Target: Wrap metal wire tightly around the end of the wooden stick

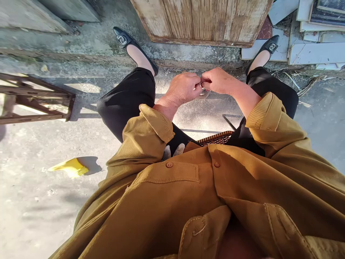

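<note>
A small, pale, curved item (205, 94), largely hidden, is held where the left hand (185, 87) and right hand (219, 81) meet.

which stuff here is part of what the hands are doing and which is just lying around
In use:
left hand
right hand
small ring-like thing at their fingertips, too hidden to identify

Apparently just lying about:
yellow item on the ground
wooden frame
wooden panel
pale slabs

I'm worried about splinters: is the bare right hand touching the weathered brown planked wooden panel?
Apart. The head view shows a strip of grey concrete between the right hand and the wooden panel.
</note>
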Available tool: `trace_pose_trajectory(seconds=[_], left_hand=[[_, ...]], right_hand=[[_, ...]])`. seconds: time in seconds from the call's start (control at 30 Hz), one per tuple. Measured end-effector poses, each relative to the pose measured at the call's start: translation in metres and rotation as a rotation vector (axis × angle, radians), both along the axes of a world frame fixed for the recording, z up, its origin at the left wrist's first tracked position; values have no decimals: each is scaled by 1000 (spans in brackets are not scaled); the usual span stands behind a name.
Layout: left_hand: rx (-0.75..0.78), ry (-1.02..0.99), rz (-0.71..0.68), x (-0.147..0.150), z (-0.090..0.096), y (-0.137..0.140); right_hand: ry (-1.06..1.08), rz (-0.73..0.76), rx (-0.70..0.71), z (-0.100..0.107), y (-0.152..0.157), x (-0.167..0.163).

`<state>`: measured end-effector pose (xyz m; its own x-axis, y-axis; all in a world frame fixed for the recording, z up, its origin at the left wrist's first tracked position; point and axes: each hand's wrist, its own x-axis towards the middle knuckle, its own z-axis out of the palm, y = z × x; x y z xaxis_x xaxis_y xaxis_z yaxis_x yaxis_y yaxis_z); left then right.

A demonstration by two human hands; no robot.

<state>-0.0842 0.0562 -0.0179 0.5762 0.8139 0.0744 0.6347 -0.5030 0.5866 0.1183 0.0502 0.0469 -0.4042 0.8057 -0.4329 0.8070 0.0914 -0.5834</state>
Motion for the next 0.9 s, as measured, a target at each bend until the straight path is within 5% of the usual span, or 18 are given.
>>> trace_pose_trajectory(seconds=[0.23, 0.4, 0.53, 0.9], left_hand=[[-27, -91, 93, 0, -7, 1], [-21, -30, 78, -2, -1, 2], [-1, -15, 25, -1, 4, 1], [-72, -30, -47, -6, 8, 6]], right_hand=[[65, -30, 68, -5, 0, -6], [341, -310, -239, -8, -5, -9], [446, -377, -387, -8, -6, -9], [396, -357, -274, -15, -8, -12]])
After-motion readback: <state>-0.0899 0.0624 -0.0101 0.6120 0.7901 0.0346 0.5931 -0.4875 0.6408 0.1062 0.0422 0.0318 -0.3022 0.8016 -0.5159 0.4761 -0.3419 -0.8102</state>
